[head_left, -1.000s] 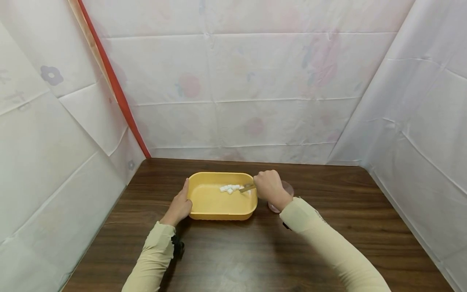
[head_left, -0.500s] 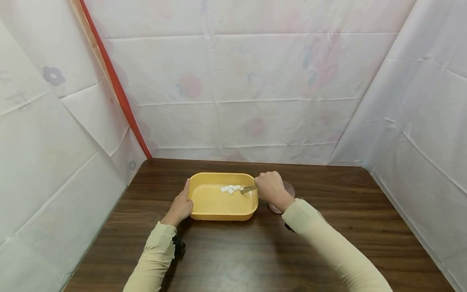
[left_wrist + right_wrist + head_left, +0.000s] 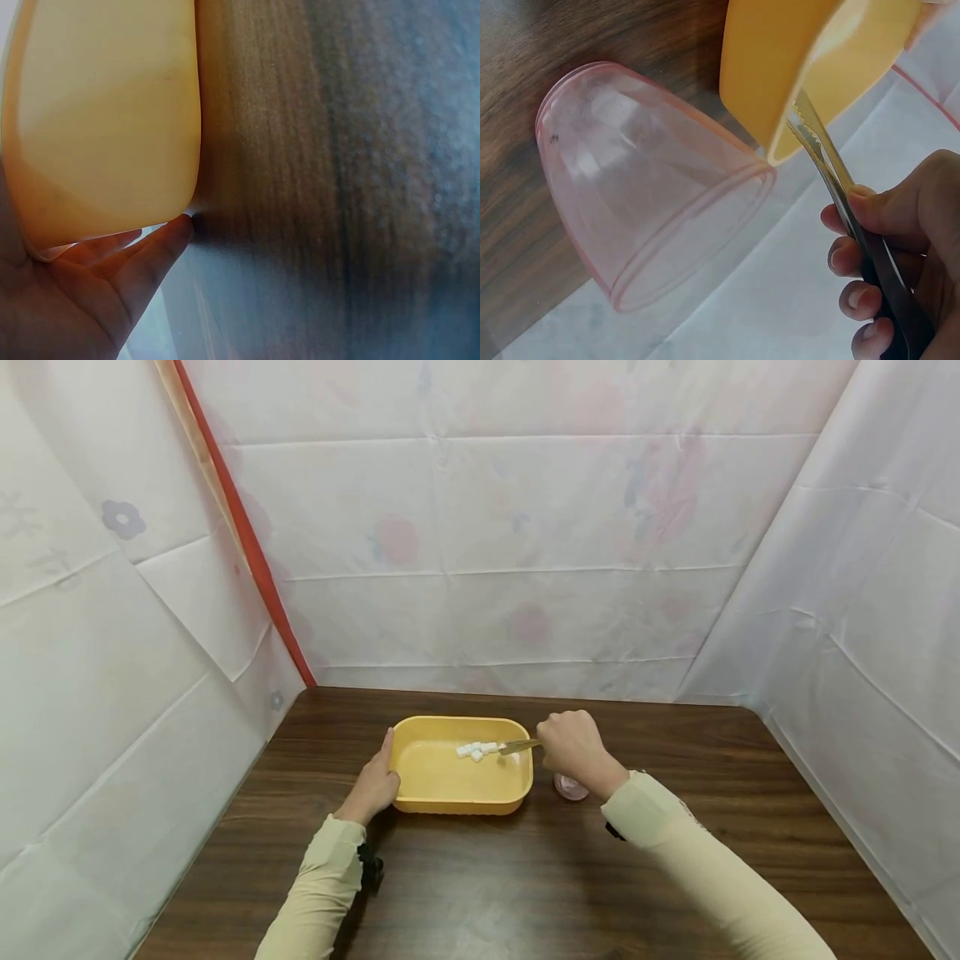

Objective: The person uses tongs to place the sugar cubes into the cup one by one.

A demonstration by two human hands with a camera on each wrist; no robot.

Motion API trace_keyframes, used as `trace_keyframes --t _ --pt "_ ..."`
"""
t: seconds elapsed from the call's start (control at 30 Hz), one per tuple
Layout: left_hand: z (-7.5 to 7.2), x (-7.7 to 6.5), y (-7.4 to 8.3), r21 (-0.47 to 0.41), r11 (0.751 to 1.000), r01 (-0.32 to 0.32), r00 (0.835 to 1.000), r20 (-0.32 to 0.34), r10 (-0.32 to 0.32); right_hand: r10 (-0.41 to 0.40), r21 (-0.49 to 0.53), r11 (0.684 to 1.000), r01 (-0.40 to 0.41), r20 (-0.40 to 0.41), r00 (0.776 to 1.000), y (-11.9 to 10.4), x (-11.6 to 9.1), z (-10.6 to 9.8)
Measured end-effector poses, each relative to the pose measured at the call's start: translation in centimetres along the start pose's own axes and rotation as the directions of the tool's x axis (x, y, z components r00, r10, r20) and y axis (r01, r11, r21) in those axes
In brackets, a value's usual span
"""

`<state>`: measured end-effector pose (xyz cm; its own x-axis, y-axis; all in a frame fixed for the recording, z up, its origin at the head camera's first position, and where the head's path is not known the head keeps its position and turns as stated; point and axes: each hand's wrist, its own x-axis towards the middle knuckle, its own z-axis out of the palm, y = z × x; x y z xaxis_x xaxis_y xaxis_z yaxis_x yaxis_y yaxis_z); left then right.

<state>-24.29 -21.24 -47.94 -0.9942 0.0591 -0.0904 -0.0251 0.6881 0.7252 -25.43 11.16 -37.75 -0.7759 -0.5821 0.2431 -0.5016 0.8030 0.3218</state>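
A yellow tub (image 3: 462, 783) stands on the table with several small white cubes (image 3: 477, 750) in a cluster inside. At its left end my left hand (image 3: 372, 783) rests, its straight fingers lying along the outer wall in the left wrist view. My right hand (image 3: 576, 748) grips serrated metal tongs (image 3: 838, 186) with dark handles, the thumb on one arm and the fingers curled on the other side. The tong tips reach over the tub's right rim, close to the cubes. Whether they hold a cube cannot be told. A clear pink cup (image 3: 649, 184) stands beneath the right hand, beside the tub.
The dark wooden table (image 3: 465, 877) reaches to a white patterned sheet (image 3: 480, 552) at the back. More white sheeting closes both sides, with a red strip (image 3: 247, 527) in the left corner. A dark device (image 3: 370, 868) sits on the left wrist.
My right hand has drawn slightly to the right with the tongs, and more of the tongs shows. The left hand stays at the tub, and the cubes look unmoved.
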Motion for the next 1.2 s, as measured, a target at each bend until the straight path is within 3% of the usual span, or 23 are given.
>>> trace_keyframes --t 0.3,0.6,0.9,1.2 --pt "0.0 0.3 0.0 -0.001 1.0 -0.01 1.0 -0.01 0.01 0.013 0.025 1.0 -0.011 -0.058 0.998 0.9 -1.2 -1.4" --pt "0.1 0.2 -0.3 0.027 1.0 -0.009 1.0 -0.013 0.009 -0.011 0.009 1.0 0.013 -0.221 0.975 1.7 -2.4 -2.4" --pt "0.1 0.4 -0.4 0.018 1.0 0.001 1.0 -0.011 -0.001 0.02 0.034 0.999 -0.013 -0.205 0.979 2.6 -3.2 -4.0" --pt "0.0 0.3 -0.2 0.001 1.0 -0.002 1.0 -0.002 0.002 0.038 0.028 0.999 -0.032 -0.242 0.97 4.3 -5.0 -4.8"
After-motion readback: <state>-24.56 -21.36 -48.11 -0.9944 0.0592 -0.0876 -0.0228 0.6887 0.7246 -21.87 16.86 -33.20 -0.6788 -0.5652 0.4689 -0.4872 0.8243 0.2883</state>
